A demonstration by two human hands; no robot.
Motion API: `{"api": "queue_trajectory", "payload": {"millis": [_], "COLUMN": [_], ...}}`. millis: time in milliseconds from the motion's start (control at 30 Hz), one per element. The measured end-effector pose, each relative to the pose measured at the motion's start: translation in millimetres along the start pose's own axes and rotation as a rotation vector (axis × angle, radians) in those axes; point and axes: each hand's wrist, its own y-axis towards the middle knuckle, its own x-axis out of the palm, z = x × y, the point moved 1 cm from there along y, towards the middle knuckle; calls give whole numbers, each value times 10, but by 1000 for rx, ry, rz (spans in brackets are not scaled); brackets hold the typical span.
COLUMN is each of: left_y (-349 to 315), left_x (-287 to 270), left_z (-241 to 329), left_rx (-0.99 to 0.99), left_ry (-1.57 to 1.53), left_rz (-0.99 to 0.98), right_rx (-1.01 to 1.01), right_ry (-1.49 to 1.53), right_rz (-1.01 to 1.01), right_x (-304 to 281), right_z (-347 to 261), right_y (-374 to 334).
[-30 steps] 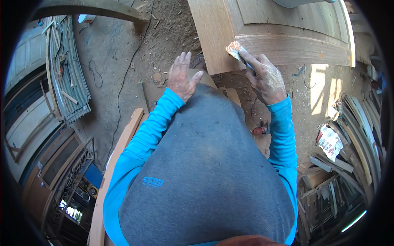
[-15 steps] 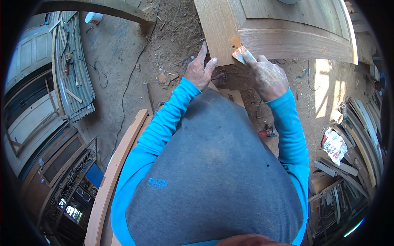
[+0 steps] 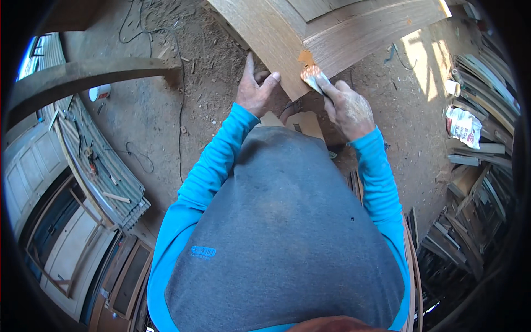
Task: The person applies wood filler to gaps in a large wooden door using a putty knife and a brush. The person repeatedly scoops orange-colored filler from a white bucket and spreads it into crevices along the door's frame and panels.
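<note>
A wooden panel door [image 3: 257,36] lies ahead of me with one corner pointing my way. An orange-brown patch of filler [image 3: 305,57] marks the joint near that corner. My right hand [image 3: 351,112] is closed around a putty knife [image 3: 313,78], its blade smeared with whitish and orange filler. The blade lies against the wood just on the near side of the patch. At the door's left edge is my left hand [image 3: 255,93], index finger stretched along the edge and thumb apart. Nothing shows in its grasp.
A curved-looking wooden beam [image 3: 99,74] crosses the upper left. Corrugated sheets [image 3: 102,160] lie at the left beside a white door [image 3: 33,160]. Stacked timber [image 3: 475,199] and a white-and-red bag [image 3: 463,127] lie at the right. A black cable [image 3: 180,110] runs over the dirt floor.
The view has turned, so the door and surroundings appear rotated. My right hand still holds the putty knife, its blade still beside the filler patch. The left hand remains by the door's edge.
</note>
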Motion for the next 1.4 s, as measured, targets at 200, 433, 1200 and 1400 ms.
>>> {"api": "queue_trajectory", "payload": {"millis": [200,433,1200,1400], "left_y": [178,207,135,165], "left_x": [-164,-224,-174,-224], "left_z": [306,257,158,145], "left_rx": [116,-30,-185,-154], "left_ry": [181,132,72,75], "left_rz": [-92,-153,-29,-86], "right_rx": [137,163,271,191], "right_ry": [261,362,549,541], "right_rz": [449,534,432,440], "right_x": [364,1060,489,431], "right_z": [236,844,488,93], "right_y": [-194,-89,-306,-55]}}
